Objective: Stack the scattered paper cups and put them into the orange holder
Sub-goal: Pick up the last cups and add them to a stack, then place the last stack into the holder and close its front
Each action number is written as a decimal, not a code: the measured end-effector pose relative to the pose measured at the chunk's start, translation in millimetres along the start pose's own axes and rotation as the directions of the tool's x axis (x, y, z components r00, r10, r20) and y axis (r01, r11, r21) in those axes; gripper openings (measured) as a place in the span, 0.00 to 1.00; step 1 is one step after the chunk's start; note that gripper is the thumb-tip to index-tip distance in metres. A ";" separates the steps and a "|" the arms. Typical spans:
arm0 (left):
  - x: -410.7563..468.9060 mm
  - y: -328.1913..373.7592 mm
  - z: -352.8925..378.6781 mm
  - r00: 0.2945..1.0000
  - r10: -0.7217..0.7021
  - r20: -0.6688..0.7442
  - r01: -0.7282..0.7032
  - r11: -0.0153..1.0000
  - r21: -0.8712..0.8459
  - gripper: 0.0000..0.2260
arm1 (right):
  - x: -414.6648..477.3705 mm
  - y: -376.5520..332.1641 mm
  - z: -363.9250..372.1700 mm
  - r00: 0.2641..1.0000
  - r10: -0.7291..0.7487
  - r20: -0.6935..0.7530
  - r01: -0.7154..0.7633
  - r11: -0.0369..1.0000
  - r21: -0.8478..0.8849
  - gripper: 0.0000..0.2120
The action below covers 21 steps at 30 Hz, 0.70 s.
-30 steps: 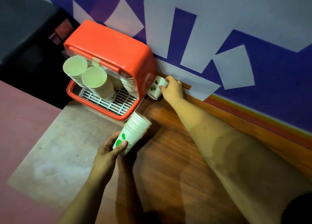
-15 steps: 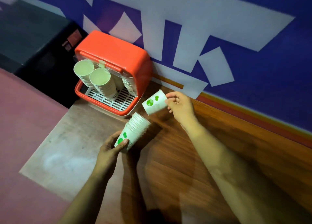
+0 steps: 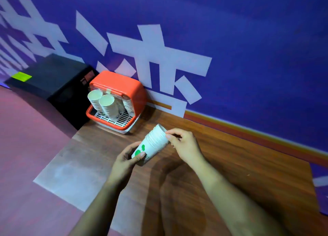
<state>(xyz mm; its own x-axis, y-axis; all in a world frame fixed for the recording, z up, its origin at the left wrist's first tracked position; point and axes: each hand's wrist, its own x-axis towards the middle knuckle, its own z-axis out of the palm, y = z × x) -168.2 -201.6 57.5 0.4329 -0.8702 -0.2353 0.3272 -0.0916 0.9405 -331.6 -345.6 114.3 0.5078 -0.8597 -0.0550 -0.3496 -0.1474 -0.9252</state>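
Beside the orange holder (image 3: 120, 86), above the tabletop (image 3: 230, 164) | left hand (image 3: 126, 157) gripped base of tilted paper cup stack (image 3: 156, 139) | right hand (image 3: 186, 145) fingers (image 3: 173, 131) pinched its rim

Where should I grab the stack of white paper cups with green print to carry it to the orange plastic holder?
Around the bottom cup's side wall, from the left, as the left hand does. The stack of white paper cups tilts, nested rims up and right; thin rims probably crush, the tapered wall suits a wrap.
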 end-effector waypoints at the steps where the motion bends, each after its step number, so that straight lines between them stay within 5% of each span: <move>1: -6.8 1.5 4.0 1.000 0.002 0.005 -0.002 1.000 0.006 0.33 | -5.8 -2.4 -4.3 1.000 -0.002 -0.021 0.002 1.000 0.008 0.07; 6: -31.2 11.1 16.9 1.000 0.018 -0.013 -0.018 0.999 -0.033 0.30 | -36.1 -16.6 -8.4 0.965 0.261 0.011 -0.253 0.922 0.291 0.24; 9: -43.4 19.8 20.5 1.000 0.025 0.002 -0.024 0.998 -0.059 0.32 | -51.8 -22.3 0.1 0.950 0.262 0.172 -0.311 0.863 0.399 0.18; 11: -44.8 23.2 18.0 0.999 0.015 0.032 -0.013 0.999 -0.043 0.29 | -56.9 -23.6 6.5 0.954 0.233 0.190 -0.291 0.875 0.387 0.09; 16: -24.6 33.5 -7.0 0.995 0.015 0.100 -0.023 0.996 0.084 0.20 | -46.0 -23.8 25.8 0.959 0.243 0.143 -0.278 0.898 0.342 0.09; 19: -0.3 41.9 -34.7 0.989 -0.002 0.147 -0.023 0.985 0.172 0.18 | -28.3 -27.7 47.7 0.959 0.255 0.120 -0.280 0.912 0.299 0.13; 21: 20.2 48.5 -57.9 0.988 -0.003 0.155 -0.035 0.971 0.238 0.19 | -13.4 -34.9 67.1 0.960 0.268 0.084 -0.280 0.925 0.255 0.26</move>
<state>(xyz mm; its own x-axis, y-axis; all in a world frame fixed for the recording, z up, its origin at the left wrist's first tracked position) -95.0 -195.7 84.2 0.2965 -0.9345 -0.1969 0.1027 -0.1738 0.9794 -273.4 -296.1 122.2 0.4600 -0.8236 -0.3318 -0.2649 0.2294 -0.9366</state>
